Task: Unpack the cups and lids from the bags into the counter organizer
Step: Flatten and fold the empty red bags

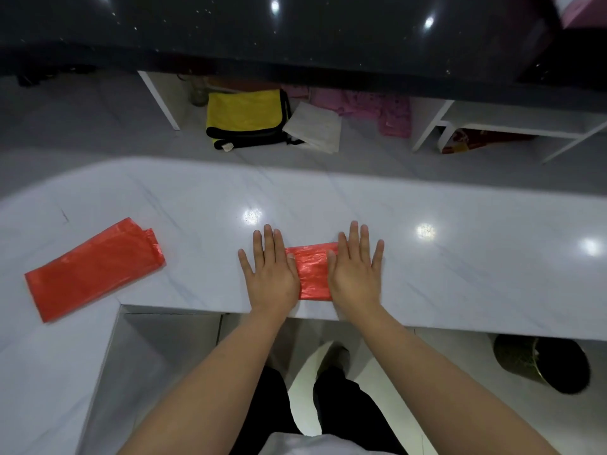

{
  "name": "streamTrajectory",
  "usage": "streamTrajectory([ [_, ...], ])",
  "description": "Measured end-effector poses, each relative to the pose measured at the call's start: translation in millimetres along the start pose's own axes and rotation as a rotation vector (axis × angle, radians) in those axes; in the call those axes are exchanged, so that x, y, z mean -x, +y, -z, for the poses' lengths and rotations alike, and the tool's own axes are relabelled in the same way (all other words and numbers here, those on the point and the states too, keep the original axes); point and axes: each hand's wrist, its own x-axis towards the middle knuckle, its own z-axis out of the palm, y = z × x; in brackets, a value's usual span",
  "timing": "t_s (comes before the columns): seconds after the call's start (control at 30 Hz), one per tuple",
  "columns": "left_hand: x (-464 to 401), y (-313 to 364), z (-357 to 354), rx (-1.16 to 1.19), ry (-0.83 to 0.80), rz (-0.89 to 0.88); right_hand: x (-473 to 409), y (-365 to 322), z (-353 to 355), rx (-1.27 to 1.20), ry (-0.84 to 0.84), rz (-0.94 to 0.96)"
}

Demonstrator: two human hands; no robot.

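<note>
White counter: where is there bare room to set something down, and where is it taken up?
The white counter is bare right of the right hand, and along the far edge. Another bare patch lies between the flat red bag and the left hand. The middle near edge is crowded: both hands press flat on the folded red bag.

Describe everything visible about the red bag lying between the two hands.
The red bag is thin, crinkled, glossy plastic, folded into a compact flat strip. It lies on the white marble-look counter, near its front edge, running away from the person. The left hand and right hand press flat on its two sides, fingers straight, covering its side edges; only the middle band shows. It looks empty and flattened. A second folded bag lies apart, far to the left.
</note>
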Motion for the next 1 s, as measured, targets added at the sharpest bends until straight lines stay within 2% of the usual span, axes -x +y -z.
streamTrajectory([
  [0.23,-1,-3,-3,-0.008,0.019,-0.003,-27,-35,-20,-0.052,-0.043,-0.025],
  [0.5,-2,-5,-6,-0.013,0.007,0.002,-24,18,-20,-0.075,-0.014,-0.157],
  [0.67,-2,-4,-3,-0.014,-0.009,-0.007,-22,29,-17,-0.081,-0.021,-0.174],
  [0.8,-2,-5,-1,0.006,-0.037,-0.02,-23,34,-12,-0.06,-0.054,-0.102],
  [0.87,1,-10,5,0.069,-0.03,-0.098,-19,39,-7,-0.062,-0.07,-0.035],
  [0.93,10,-21,10,0.11,-0.022,-0.303,-7,42,-4,-0.097,-0.061,0.073],
  [1.0,24,-33,10,0.029,-0.039,-0.514,13,43,-4,-0.114,-0.023,0.22],
])
